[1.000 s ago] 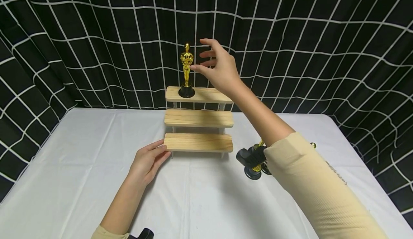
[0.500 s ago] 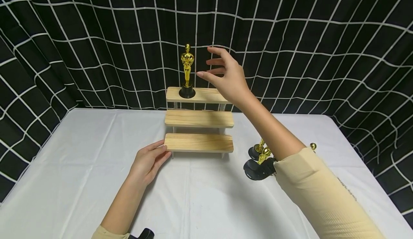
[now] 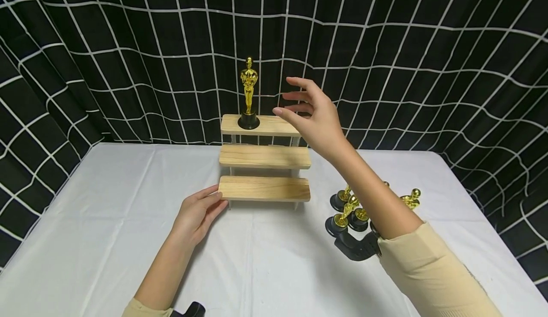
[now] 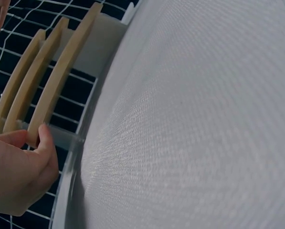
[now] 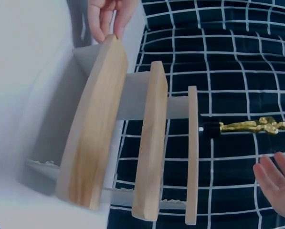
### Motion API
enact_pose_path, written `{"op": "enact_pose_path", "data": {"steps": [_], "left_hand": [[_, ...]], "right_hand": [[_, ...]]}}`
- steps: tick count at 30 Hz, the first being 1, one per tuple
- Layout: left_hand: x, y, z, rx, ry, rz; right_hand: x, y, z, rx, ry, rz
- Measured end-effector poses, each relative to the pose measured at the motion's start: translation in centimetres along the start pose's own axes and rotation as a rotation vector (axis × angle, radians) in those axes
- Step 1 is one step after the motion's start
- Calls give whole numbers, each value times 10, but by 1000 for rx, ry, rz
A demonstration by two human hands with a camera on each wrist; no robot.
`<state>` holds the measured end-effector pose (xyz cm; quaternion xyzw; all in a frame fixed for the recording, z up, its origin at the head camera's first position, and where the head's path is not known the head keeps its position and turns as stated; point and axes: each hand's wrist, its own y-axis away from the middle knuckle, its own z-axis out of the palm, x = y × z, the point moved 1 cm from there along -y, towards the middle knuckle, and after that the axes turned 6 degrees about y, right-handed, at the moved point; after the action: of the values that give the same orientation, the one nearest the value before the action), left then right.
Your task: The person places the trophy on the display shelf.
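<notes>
A three-step wooden display stand (image 3: 264, 188) stands on the table, its boards held by pale side supports. My left hand (image 3: 194, 216) pinches the left end of the lowest board (image 4: 61, 76) between thumb and fingers. On the top board (image 3: 278, 125), toward its left end, a gold figure trophy (image 3: 249, 91) stands upright on a round black base. To the right of the trophy, apart from it, my right hand (image 3: 320, 120) is in the air with loosely bent fingers and nothing in them. The middle board (image 3: 264, 156) and lowest board carry nothing.
Several more gold trophies (image 3: 340, 221) with black bases lie at the right of the table, partly hidden by my right forearm. A white cloth (image 3: 141, 231) covers the table. Behind the stand hangs a black curtain (image 3: 180, 70) with a white grid.
My right hand has moved away from the trophy, rightward and down. More of the lying trophies shows beside the forearm. The left hand stays on the stand.
</notes>
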<state>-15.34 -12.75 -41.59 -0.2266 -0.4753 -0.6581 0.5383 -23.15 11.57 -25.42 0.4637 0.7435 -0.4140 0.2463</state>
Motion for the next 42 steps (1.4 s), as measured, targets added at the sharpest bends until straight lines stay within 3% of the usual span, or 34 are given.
{"op": "enact_pose_path", "data": {"steps": [13,42], "left_hand": [[0,0,1,0,5,2],[-1,-1,0,3,16,5]], "right_hand": [[7,26,-11,3,66,24],[32,78,-31,58,87,36]]}}
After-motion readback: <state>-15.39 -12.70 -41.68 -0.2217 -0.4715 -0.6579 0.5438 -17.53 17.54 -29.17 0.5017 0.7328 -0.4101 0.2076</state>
